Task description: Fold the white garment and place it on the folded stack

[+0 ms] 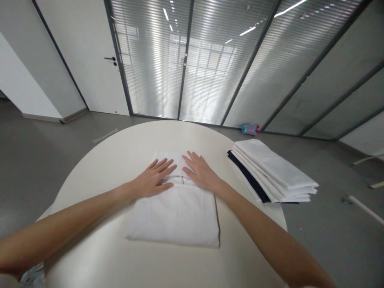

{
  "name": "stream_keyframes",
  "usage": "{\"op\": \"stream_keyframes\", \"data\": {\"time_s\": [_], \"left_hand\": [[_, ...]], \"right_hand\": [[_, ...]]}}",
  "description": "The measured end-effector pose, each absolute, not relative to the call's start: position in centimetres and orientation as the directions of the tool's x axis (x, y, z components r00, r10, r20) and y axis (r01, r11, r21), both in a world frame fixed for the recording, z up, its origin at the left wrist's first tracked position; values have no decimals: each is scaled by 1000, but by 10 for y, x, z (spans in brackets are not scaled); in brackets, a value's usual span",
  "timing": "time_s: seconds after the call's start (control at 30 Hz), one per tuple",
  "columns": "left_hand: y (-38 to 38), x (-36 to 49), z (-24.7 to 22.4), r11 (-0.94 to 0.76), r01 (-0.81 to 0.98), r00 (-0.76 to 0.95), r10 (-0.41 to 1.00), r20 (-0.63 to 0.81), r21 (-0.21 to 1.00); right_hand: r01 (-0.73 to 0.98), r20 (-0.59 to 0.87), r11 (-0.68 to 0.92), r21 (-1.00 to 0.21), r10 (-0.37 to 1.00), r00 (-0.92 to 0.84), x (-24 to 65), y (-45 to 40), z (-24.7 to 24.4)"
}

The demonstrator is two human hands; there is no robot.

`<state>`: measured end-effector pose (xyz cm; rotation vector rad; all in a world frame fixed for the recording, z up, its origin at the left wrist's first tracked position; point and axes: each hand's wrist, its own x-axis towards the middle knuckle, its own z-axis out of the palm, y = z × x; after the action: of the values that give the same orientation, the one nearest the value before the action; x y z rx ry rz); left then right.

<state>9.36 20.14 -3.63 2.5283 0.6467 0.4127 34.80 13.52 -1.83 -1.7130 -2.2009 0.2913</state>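
A folded white garment (177, 216) lies on a round white table (102, 168), its near edge toward me. A seam or band crosses it below my fingers. My left hand (154, 178) rests palm down on its upper left part, fingers spread. On the upper right part lies my right hand (199, 170), also flat with the fingers apart. Neither hand grips the cloth. Part of the garment beneath both hands is hidden.
At the table's right side sits a stack of folded white cloth (270, 164) with a dark folded piece (249, 176) in it, overhanging the edge. A blue and red patterned object (250, 129) is on the floor by the glass partition (207, 72). A door (81, 52) stands left.
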Motion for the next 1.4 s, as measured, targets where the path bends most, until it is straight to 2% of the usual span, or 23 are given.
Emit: {"op": "stream_keyframes", "data": {"time_s": [0.13, 0.27, 0.37, 0.5, 0.6, 0.7, 0.83, 1.0, 1.23, 1.4], "left_hand": [[197, 94, -40, -796, 377, 849, 501, 166, 473], [197, 93, -40, -830, 348, 837, 485, 256, 436], [194, 91, -40, -872, 360, 810, 468, 352, 332], [189, 90, -44, -880, 462, 745, 451, 491, 107], [189, 90, -46, -864, 504, 725, 419, 546, -7], [188, 91, -46, -865, 497, 744, 384, 548, -69], [184, 91, -43, -869, 466, 789, 322, 523, -168], [181, 92, -41, -843, 464, 817, 288, 499, -272], [183, 93, -45, -850, 435, 846, 272, 459, -298], [183, 94, -41, -856, 426, 839, 253, 481, -293]], "right_hand": [[877, 125, 315, -364, 949, -290, 347, 120, -36], [881, 206, 355, -313, 931, -302, 348, 113, -46], [910, 288, 379, -167, 902, -322, 344, 108, -43], [923, 349, 378, 69, 858, -378, 335, 102, -36], [914, 371, 368, 170, 835, -406, 332, 99, -34], [900, 356, 387, 202, 827, -435, 334, 99, -30], [871, 265, 445, 207, 832, -488, 338, 98, -22], [874, 242, 398, 277, 852, -464, 331, 93, -20], [881, 298, 304, 364, 858, -419, 314, 84, -28], [905, 372, 251, 343, 849, -376, 312, 81, -33]]}}
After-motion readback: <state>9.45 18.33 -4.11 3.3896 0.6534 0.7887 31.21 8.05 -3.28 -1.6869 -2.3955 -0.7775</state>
